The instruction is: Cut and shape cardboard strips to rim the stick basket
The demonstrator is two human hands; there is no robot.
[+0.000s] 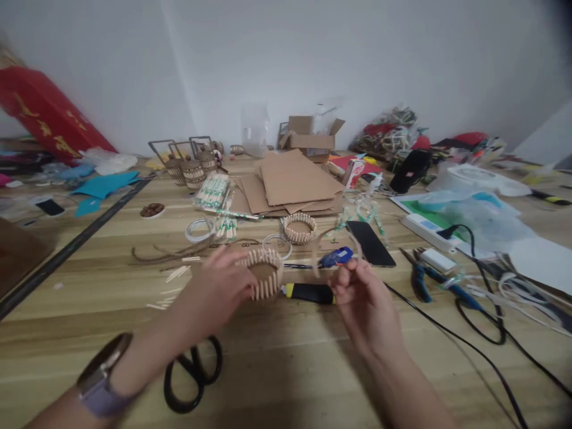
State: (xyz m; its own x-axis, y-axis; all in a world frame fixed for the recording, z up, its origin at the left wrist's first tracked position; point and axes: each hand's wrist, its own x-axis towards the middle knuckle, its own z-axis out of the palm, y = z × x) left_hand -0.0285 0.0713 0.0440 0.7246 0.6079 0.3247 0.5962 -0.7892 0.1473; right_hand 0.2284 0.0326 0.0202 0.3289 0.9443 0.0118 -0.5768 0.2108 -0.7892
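My left hand (pixel 222 277) is closed on the near side of a small round basket wall of short wooden sticks (pixel 270 287), just above the table. In a pinch, my right hand (pixel 367 301) holds up a thin pale ring (pixel 315 259), its outline blurred. Beyond the ring lies a blue tool (pixel 337 257), partly seen through it. A black-and-yellow handle (pixel 310 292) lies between my hands. A second stick ring (pixel 300 229) rests farther back, near a white hoop (pixel 277 245). Loose sticks (pixel 177 273) are scattered left of my left hand.
Scissors (pixel 192 372) lie near the front, below my left forearm. Cardboard sheets (pixel 299 182) are stacked at the back, beside bundled sticks (pixel 212 190). On the right are a black phone (pixel 370 243), pliers (pixel 419 280), a power strip (pixel 429 231) and black cables (pixel 451 339).
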